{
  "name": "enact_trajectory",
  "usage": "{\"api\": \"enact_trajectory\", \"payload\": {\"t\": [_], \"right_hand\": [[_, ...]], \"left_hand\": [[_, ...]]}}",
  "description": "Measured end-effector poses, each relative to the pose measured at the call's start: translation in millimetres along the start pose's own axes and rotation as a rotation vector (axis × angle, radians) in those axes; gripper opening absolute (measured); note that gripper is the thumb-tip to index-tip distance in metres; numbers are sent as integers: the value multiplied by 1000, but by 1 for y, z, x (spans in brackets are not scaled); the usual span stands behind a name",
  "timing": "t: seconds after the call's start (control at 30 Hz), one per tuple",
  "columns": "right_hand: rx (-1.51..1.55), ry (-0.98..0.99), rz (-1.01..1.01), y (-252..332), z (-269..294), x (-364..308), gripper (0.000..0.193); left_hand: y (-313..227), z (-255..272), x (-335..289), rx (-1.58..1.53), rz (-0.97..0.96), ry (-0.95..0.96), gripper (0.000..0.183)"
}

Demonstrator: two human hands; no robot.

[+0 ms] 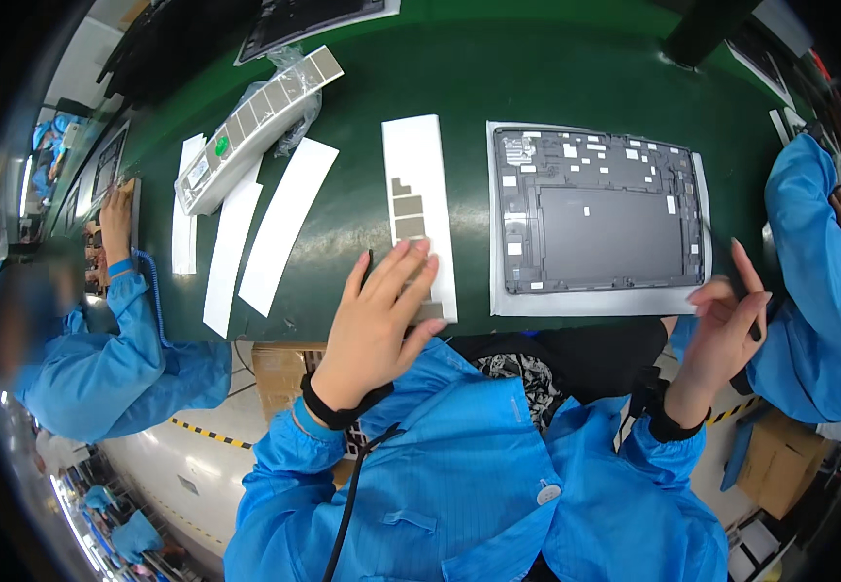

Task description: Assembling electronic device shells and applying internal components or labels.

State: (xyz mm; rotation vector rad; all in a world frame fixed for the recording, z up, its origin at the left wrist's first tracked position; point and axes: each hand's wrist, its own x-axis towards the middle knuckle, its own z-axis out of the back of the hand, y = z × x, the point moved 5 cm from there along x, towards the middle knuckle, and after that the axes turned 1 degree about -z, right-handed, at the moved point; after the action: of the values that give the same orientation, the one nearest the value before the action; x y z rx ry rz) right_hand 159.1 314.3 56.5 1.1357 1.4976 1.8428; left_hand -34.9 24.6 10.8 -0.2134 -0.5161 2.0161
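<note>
Blue jacket fills the lower middle. Left hand, fingers slightly apart, lies over the strip on the bench, left of the shell. Right hand, fingers bent, is near the shell's lower-right corner; I cannot tell its grip.

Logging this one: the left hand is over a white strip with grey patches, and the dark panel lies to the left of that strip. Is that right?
Not quite: in the head view the dark panel lies to the right of the strip.
</note>
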Motion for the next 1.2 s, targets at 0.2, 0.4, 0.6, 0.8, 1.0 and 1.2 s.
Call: {"api": "enact_trajectory", "payload": {"t": [0.2,0.4,0.6,0.8,1.0,1.2], "right_hand": [[209,464,-38,8,-142,-26,55],[103,438,-316,-23,-201,-18,22],[-54,450,-329,-39,-205,-19,12],[-48,485,-368,-40,-211,-23,13],[-112,482,-314,-43,-206,-23,13],[-2,451,-272,-28,-214,-26,15]], "left_hand": [[-1,0,4,-60,-9,-69,56],[-8,-2,8,23,-12,-66,56],[-6,-8,7,53,-19,-93,55],[-5,-8,6,76,-28,-113,53],[-5,-8,7,86,-36,-118,53],[-7,-8,7,75,-28,-122,53]]}}
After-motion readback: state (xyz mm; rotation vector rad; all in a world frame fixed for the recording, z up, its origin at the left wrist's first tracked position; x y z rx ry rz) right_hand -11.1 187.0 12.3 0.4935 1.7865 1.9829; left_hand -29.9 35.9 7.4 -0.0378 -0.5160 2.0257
